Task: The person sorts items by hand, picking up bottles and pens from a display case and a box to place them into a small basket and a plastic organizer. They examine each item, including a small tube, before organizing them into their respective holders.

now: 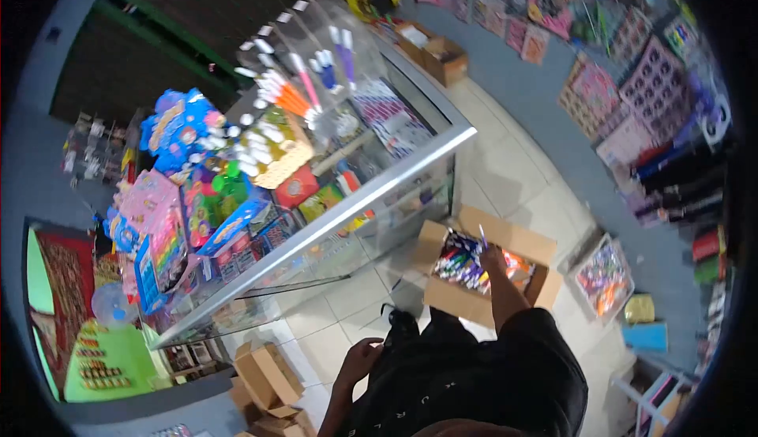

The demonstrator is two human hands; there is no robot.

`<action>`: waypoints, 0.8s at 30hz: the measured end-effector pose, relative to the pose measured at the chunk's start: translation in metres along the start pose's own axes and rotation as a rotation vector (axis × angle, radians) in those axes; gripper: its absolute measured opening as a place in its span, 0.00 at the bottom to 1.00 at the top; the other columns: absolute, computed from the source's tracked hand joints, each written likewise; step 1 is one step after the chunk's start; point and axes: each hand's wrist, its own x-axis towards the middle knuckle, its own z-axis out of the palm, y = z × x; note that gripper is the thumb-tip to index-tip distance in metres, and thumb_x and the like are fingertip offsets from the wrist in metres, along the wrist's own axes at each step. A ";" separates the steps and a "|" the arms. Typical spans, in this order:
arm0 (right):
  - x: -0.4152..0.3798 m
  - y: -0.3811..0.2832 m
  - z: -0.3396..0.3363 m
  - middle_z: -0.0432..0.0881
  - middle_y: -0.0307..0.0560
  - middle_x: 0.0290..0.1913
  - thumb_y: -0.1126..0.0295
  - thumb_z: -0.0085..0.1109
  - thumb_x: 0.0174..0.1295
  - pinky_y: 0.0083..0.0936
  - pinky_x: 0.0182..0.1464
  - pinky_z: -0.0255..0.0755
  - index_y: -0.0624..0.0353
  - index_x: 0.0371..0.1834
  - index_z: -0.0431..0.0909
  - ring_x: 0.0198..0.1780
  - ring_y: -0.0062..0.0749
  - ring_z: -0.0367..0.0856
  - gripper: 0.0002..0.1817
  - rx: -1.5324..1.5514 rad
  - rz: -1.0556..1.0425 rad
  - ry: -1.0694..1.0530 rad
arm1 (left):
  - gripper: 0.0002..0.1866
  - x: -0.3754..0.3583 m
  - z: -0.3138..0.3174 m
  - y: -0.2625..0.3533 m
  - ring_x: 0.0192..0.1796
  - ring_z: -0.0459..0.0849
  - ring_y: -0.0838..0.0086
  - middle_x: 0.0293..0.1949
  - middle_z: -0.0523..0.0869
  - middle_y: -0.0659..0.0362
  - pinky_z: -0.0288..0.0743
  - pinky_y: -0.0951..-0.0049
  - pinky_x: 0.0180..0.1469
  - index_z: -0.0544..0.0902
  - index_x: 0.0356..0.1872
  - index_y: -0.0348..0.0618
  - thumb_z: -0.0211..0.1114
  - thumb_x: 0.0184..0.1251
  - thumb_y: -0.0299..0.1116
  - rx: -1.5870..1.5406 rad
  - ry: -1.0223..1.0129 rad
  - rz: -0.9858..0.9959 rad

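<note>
Over an open cardboard box (458, 303) on the tiled floor, my right hand (492, 259) is closed on a thin pen (483, 236) that points up. The box holds many pens (462, 267) with dark, purple and white parts, and some orange items at its right side. My left hand (363, 356) hangs beside my left leg, near the dark clothing, with its fingers bent; whether it holds anything is too small to tell.
A glass display counter (347, 208) with a metal edge stands at the left, bearing markers (288, 97) and toys. A white basket (604, 279) is right of the box. Other boxes (268, 374) sit lower left. Packaged goods hang on the right wall.
</note>
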 end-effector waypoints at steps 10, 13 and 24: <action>-0.069 -0.023 -0.030 0.72 0.60 0.62 0.55 0.48 0.69 0.54 0.51 0.76 0.55 0.65 0.65 0.53 0.60 0.80 0.25 -0.188 -0.200 0.122 | 0.17 0.032 -0.023 -0.015 0.33 0.81 0.74 0.33 0.86 0.56 0.76 0.71 0.39 0.83 0.52 0.43 0.63 0.71 0.42 -0.143 0.001 0.294; -0.082 -0.041 -0.039 0.75 0.61 0.55 0.57 0.50 0.68 0.52 0.46 0.77 0.57 0.62 0.68 0.48 0.61 0.80 0.23 -0.176 -0.568 0.155 | 0.19 0.046 -0.038 -0.016 0.35 0.81 0.73 0.35 0.86 0.55 0.76 0.69 0.41 0.83 0.53 0.43 0.63 0.71 0.45 -0.098 0.008 0.413; -0.231 -0.227 -0.033 0.83 0.55 0.30 0.60 0.55 0.70 0.38 0.38 0.75 0.64 0.45 0.79 0.31 0.48 0.82 0.16 0.169 -1.063 -0.294 | 0.29 0.073 -0.068 -0.041 0.47 0.83 0.68 0.47 0.85 0.51 0.76 0.68 0.51 0.74 0.63 0.42 0.66 0.66 0.49 -0.109 0.260 0.701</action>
